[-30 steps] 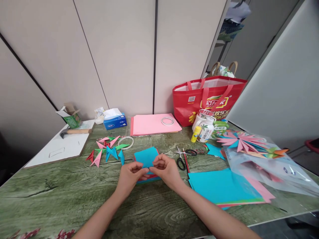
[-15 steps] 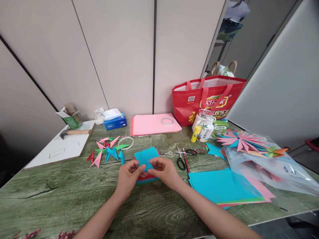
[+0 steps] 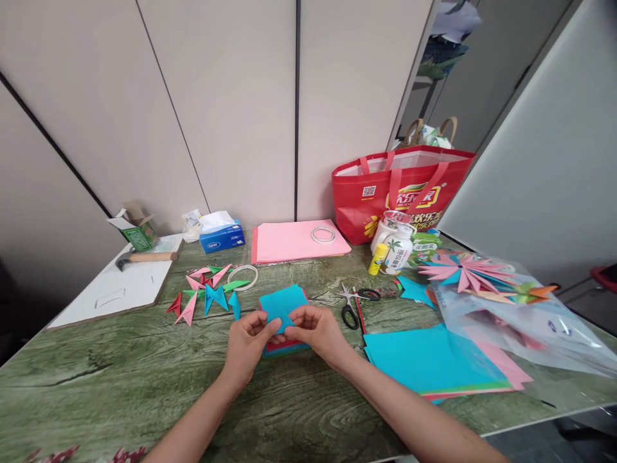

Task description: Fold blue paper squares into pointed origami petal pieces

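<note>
Between my fingertips is a small folded piece of blue paper (image 3: 276, 321), held just above a stack of small coloured papers (image 3: 284, 298) with blue on top. My left hand (image 3: 247, 342) pinches its left side, thumb over the front. On the other side my right hand (image 3: 315, 331) pinches the right edge. The fingers cover much of the piece, so its exact folds are hidden. Left of the stack lie several folded paper shapes (image 3: 216, 299) in blue, pink, red and green, beside a white tape roll (image 3: 243, 278).
Scissors (image 3: 351, 305) and a red pencil (image 3: 359, 311) lie right of the stack. Further right are large coloured sheets (image 3: 434, 360) and a paper flower (image 3: 465, 271) on a plastic bag. Behind stand a glue stick (image 3: 378, 259), a red bag (image 3: 357, 199) and a tissue box (image 3: 222, 238). A hammer (image 3: 149, 256) lies left.
Hardly anything differs. The view has shifted very slightly, and both hands keep their pinch on the blue paper in the same place.
</note>
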A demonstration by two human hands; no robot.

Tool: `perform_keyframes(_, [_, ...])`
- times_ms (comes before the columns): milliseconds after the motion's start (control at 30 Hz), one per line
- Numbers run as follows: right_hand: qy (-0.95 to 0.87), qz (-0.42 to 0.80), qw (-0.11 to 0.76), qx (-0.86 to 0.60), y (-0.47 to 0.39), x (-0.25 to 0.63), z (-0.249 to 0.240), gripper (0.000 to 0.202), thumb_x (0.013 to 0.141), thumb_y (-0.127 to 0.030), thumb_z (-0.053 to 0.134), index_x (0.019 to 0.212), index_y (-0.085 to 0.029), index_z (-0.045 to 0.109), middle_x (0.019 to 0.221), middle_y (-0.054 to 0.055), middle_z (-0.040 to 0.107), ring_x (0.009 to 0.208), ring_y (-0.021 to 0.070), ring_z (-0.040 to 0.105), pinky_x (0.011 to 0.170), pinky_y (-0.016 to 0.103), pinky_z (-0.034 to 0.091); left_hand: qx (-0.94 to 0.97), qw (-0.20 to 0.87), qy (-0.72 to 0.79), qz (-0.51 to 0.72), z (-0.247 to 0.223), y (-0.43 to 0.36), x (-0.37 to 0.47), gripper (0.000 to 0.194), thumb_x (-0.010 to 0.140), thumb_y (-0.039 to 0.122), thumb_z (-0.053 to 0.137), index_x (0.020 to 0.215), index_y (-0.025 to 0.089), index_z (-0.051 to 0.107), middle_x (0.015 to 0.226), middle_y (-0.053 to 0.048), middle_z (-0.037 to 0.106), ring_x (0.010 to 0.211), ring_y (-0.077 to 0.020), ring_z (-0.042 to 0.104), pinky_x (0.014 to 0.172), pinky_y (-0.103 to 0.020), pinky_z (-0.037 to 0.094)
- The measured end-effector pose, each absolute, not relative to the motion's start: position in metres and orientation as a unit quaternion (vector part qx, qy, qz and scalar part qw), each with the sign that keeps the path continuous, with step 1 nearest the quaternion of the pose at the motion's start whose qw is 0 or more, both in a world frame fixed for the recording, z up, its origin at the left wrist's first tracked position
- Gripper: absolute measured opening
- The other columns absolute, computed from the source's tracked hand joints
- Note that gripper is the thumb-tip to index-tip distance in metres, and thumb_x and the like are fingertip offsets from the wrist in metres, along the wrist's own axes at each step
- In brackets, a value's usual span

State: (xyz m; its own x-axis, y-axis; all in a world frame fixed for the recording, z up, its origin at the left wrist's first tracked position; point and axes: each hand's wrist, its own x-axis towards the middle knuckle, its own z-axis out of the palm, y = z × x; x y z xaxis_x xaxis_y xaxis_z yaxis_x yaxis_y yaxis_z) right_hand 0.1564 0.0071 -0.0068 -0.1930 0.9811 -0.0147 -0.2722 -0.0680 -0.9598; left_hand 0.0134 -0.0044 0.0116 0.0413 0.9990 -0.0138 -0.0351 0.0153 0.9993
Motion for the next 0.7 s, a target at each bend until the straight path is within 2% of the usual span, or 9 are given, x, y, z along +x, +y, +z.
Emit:
perform_keyframes(100, [-0.508, 0.608, 0.474, -0.383, 0.0067, 0.1562, -0.0076, 0.029, 0.047, -0.027, 0.075, 0.067, -0.014, 0.059, 0.064, -0.002, 0.061, 0.057, 0.011, 0.055, 0.058, 0.024, 0.044, 0.503, 0.52, 0.488, 0.488, 0.0075, -0.004, 0.0133, 0.019, 0.062, 0.03, 0.067, 0.059, 0.014, 0.056, 0.052, 0.004, 0.057, 0.049, -0.0098, 0.053, 0.049, -0.02, 0.044])
perform_keyframes(200, [-0.531, 0.59, 0.462, -0.395, 0.0062, 0.1559, -0.0104, 0.026, 0.049, -0.027, 0.073, 0.064, -0.014, 0.056, 0.061, -0.003, 0.058, 0.055, 0.0097, 0.051, 0.055, 0.023, 0.041, 0.502, 0.529, 0.49, 0.477, 0.0058, -0.0048, 0.0143, 0.022, 0.061, 0.031, 0.068, 0.057, 0.013, 0.055, 0.052, 0.004, 0.054, 0.049, -0.0089, 0.05, 0.049, -0.019, 0.043])
perform_keyframes(333, [-0.537, 0.572, 0.466, -0.41, 0.0063, 0.1563, -0.0135, 0.03, 0.046, -0.029, 0.075, 0.061, -0.014, 0.054, 0.058, -0.005, 0.054, 0.052, 0.0082, 0.047, 0.051, 0.021, 0.037, 0.496, 0.537, 0.494, 0.471, 0.0076, -0.0063, 0.0152, 0.024, 0.058, 0.032, 0.07, 0.054, 0.013, 0.055, 0.048, 0.004, 0.051, 0.045, -0.0077, 0.046, 0.046, -0.018, 0.039])
perform_keyframes(533, [-0.536, 0.613, 0.451, -0.366, 0.0055, 0.1561, -0.011, 0.028, 0.052, -0.032, 0.072, 0.064, -0.015, 0.052, 0.06, -0.004, 0.055, 0.055, 0.0094, 0.051, 0.057, 0.023, 0.042, 0.488, 0.556, 0.488, 0.463, 0.0127, -0.007, 0.0161, 0.026, 0.058, 0.036, 0.069, 0.059, 0.014, 0.056, 0.053, 0.002, 0.053, 0.048, -0.0086, 0.046, 0.047, -0.019, 0.039])
perform_keyframes(700, [-0.553, 0.579, 0.455, -0.39, 0.0026, 0.1554, -0.0097, 0.029, 0.052, -0.028, 0.072, 0.07, -0.016, 0.053, 0.065, -0.004, 0.057, 0.058, 0.0098, 0.052, 0.054, 0.021, 0.041, 0.463, 0.576, 0.488, 0.465, 0.0102, -0.0046, 0.015, 0.031, 0.053, 0.039, 0.071, 0.054, 0.013, 0.054, 0.052, 0.002, 0.053, 0.047, -0.0083, 0.044, 0.046, -0.019, 0.036])
